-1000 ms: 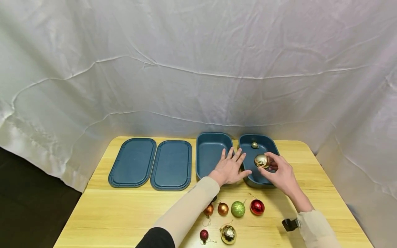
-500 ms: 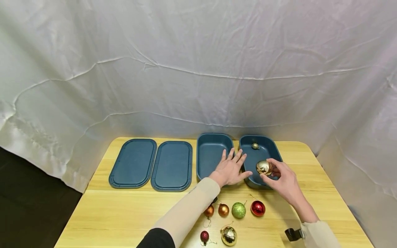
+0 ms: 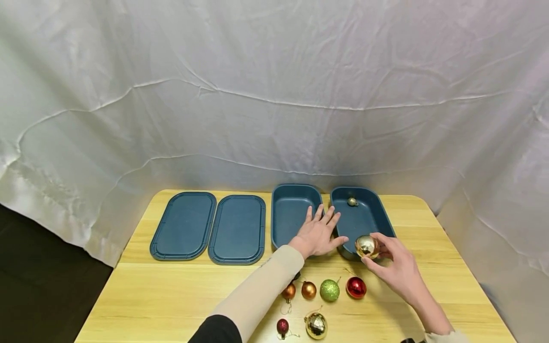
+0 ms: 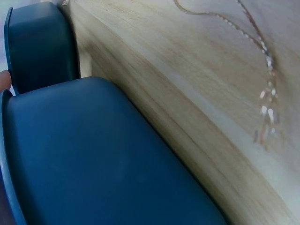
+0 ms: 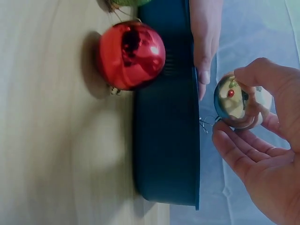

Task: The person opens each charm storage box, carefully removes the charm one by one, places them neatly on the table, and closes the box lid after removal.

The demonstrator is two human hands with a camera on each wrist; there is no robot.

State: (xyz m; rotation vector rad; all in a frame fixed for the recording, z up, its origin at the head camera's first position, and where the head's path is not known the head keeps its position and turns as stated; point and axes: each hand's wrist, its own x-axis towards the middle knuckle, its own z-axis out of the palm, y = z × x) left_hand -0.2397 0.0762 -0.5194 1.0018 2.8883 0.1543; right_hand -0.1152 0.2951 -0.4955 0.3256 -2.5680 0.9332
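Two dark blue boxes stand side by side at the back of the table: a left box [image 3: 291, 216] and a right box [image 3: 364, 214]. A small gold bauble [image 3: 352, 202] lies at the far end of the right one. Fingers spread, my left hand [image 3: 315, 233] lies over the adjoining sides of both boxes. My right hand [image 3: 396, 267] holds a shiny gold Christmas bauble [image 3: 366, 247] between thumb and fingers above the right box's near edge. In the right wrist view that gold bauble [image 5: 236, 101] shows its wire loop just above the rim.
Two blue lids [image 3: 184, 226] lie flat on the left. In front of the boxes are a red bauble [image 3: 356, 287], a green glitter bauble [image 3: 330, 290], two copper baubles [image 3: 309, 289], a small dark red bauble [image 3: 282, 326] and a gold faceted bauble [image 3: 316, 325].
My right hand has drawn the gold bauble toward me, from over the middle of the right box to its near edge. My left hand has stayed in place.
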